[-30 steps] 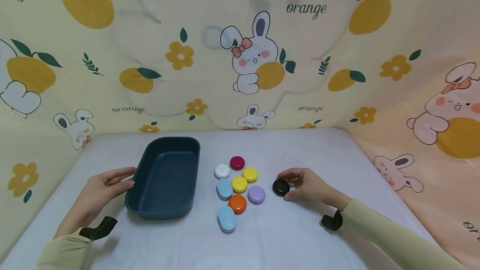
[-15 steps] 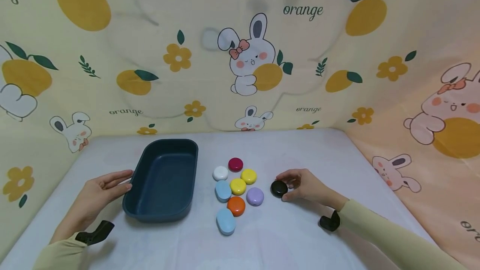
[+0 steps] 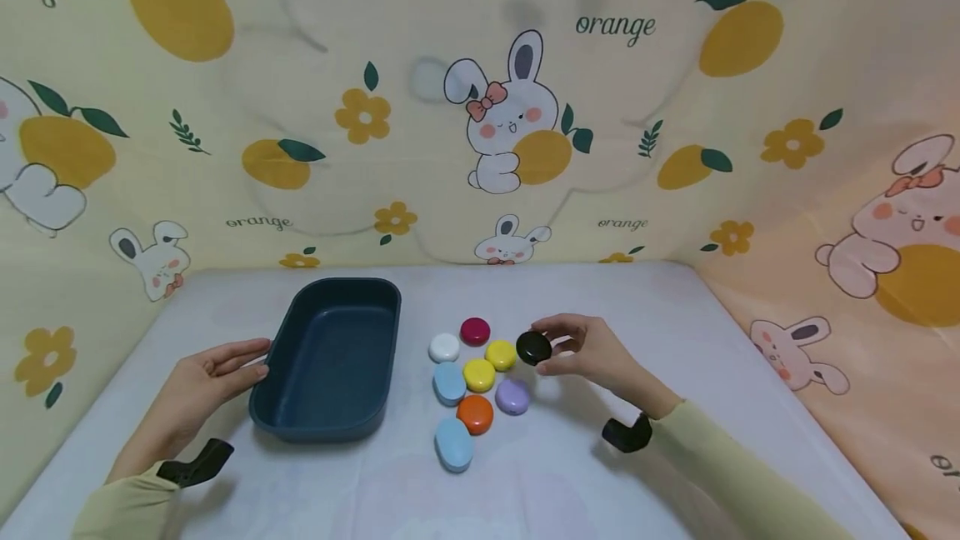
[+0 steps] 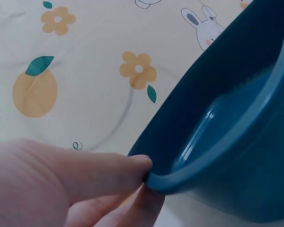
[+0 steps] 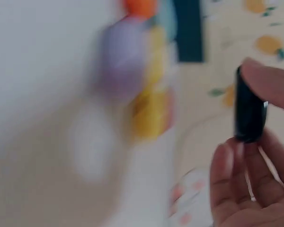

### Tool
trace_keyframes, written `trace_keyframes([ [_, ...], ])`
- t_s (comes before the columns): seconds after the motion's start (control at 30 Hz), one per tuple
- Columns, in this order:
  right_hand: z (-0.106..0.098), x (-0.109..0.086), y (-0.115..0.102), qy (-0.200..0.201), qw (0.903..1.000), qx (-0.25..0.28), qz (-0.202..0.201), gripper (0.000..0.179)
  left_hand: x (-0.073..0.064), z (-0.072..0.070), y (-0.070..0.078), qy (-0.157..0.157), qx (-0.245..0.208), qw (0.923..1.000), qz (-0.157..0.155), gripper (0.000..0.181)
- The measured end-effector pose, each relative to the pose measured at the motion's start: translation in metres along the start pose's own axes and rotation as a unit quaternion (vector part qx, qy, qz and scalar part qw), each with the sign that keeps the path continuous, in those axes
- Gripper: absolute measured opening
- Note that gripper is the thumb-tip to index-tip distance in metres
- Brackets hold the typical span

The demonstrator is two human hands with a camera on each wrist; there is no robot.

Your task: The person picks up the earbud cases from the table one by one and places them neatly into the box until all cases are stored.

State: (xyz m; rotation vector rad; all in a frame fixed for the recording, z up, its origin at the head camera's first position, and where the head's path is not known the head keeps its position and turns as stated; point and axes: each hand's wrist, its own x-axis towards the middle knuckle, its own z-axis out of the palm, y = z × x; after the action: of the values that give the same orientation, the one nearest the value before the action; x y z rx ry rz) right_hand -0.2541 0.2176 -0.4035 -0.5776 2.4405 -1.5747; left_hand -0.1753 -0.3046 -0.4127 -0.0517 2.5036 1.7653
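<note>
My right hand (image 3: 592,354) pinches a glossy black round pebble-like piece (image 3: 534,348) between thumb and fingertips, raised off the table. In the right wrist view this black piece (image 5: 250,108) is seen edge-on, thumb above and fingers below. My left hand (image 3: 198,386) touches the left rim of a dark blue rectangular tub (image 3: 262,394) with fairly straight fingers; the left wrist view has the thumb (image 4: 109,172) right at the rim. Just left of the black piece lie a yellow piece (image 3: 500,355), a second yellow piece (image 3: 478,375) and a purple piece (image 3: 512,397).
Also grouped on the white tablecloth (image 3: 600,473) are a red piece (image 3: 475,331), a white piece (image 3: 444,347), an orange piece (image 3: 476,414) and two light blue pieces, one (image 3: 454,444) nearest the front. A printed curtain (image 3: 390,15) rises behind the table.
My right hand has lifted the black piece off the table and carried it left, toward the other pieces. The left hand stays at the tub's rim.
</note>
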Motion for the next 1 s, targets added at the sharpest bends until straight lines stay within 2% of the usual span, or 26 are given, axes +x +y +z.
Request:
trace_keyframes([
  [0.17, 0.038, 0.001, -0.042, -0.004, 0.996, 0.079, -0.04, 0.056, -0.003, 0.003, -0.006, 0.005, -0.013, 0.9997, -0.02, 0.069],
  [0.27, 0.058, 0.004, -0.06, -0.006, 0.9924, 0.109, -0.056, 0.055, -0.005, 0.006, -0.009, 0.006, -0.009, 0.9995, -0.029, 0.069],
  [0.33, 0.069, 0.006, -0.068, 0.004, 0.9914, 0.119, -0.055, 0.054, -0.005, 0.007, -0.009, 0.005, -0.013, 0.9996, -0.023, 0.068],
  [0.47, 0.091, 0.013, -0.078, 0.03, 0.9922, 0.116, -0.036, 0.051, -0.002, 0.009, -0.007, 0.004, -0.023, 0.9997, -0.003, 0.065],
  [0.57, 0.109, 0.024, -0.082, 0.029, 0.9932, 0.11, -0.026, 0.05, 0.0, 0.008, -0.006, 0.005, -0.024, 0.9997, 0.005, 0.064],
  [0.77, 0.149, 0.052, -0.09, -0.008, 0.9927, 0.113, -0.042, 0.05, -0.001, 0.004, -0.004, 0.02, -0.016, 0.9996, -0.007, 0.063],
  [1.0, 0.187, 0.073, -0.097, -0.069, 0.9946, 0.062, -0.046, 0.047, -0.002, 0.003, -0.004, 0.032, -0.02, 0.9992, -0.013, 0.064],
])
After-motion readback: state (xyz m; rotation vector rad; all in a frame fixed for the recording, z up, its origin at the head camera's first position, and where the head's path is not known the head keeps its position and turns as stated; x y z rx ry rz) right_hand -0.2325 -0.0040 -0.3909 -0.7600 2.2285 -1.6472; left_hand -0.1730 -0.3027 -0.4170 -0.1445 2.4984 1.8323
